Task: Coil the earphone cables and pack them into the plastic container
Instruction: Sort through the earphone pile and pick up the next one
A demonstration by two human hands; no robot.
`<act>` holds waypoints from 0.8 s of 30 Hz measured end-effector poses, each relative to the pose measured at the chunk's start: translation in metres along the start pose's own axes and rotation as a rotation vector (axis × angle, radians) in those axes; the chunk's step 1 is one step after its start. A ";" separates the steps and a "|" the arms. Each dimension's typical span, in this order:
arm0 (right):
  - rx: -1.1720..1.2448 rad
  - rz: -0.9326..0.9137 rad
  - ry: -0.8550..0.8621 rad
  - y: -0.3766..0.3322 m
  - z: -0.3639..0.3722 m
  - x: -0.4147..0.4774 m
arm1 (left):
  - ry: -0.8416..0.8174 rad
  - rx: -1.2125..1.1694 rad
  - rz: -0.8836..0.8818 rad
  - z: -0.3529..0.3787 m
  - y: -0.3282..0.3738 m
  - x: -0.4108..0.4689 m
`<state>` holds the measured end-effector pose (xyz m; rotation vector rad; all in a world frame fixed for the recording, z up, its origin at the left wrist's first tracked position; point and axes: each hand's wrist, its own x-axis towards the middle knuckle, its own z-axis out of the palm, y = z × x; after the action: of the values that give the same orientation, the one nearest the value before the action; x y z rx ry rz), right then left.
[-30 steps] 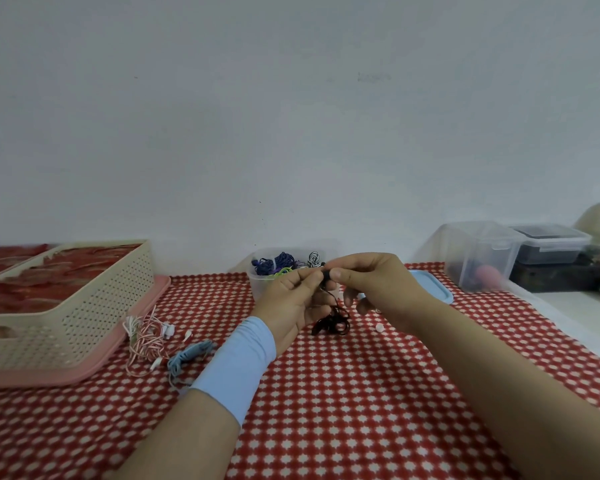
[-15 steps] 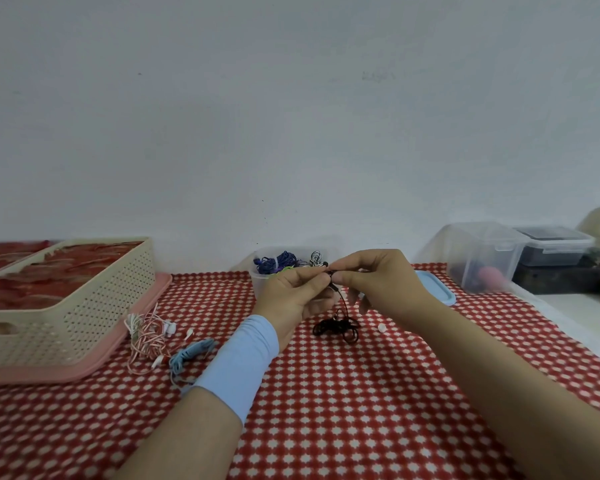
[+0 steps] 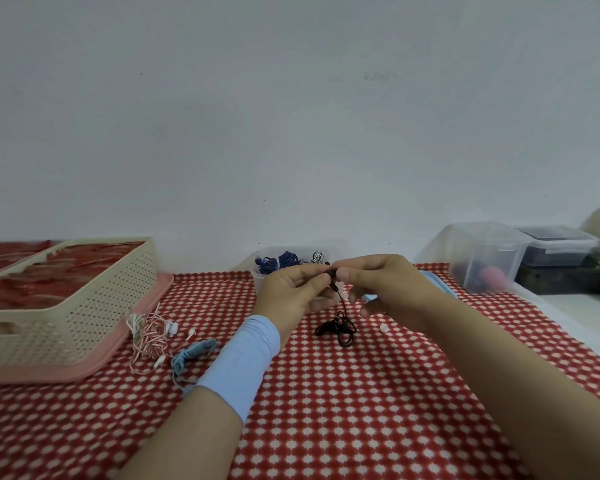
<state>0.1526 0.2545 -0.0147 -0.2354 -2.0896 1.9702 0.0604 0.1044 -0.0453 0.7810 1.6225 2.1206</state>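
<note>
Low in the frame, on the red checked desk (image 3: 326, 410), lie pink-white earphones (image 3: 149, 336) and a blue cable (image 3: 193, 351). Mid-frame, the left hand (image 3: 291, 292) and right hand (image 3: 385, 282) meet fingertip to fingertip, both pinching the top of a black earphone cable (image 3: 338, 329). Its tangled rest lies on the cloth beneath. Just behind stands the clear plastic container (image 3: 261, 284), with coiled blue cables inside.
</note>
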 end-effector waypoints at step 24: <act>-0.009 0.003 0.005 0.002 -0.001 0.001 | -0.008 -0.038 -0.006 0.000 0.003 0.000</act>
<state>0.1515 0.2557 -0.0167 -0.2441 -2.0965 1.9604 0.0603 0.1035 -0.0422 0.7714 1.5735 2.1352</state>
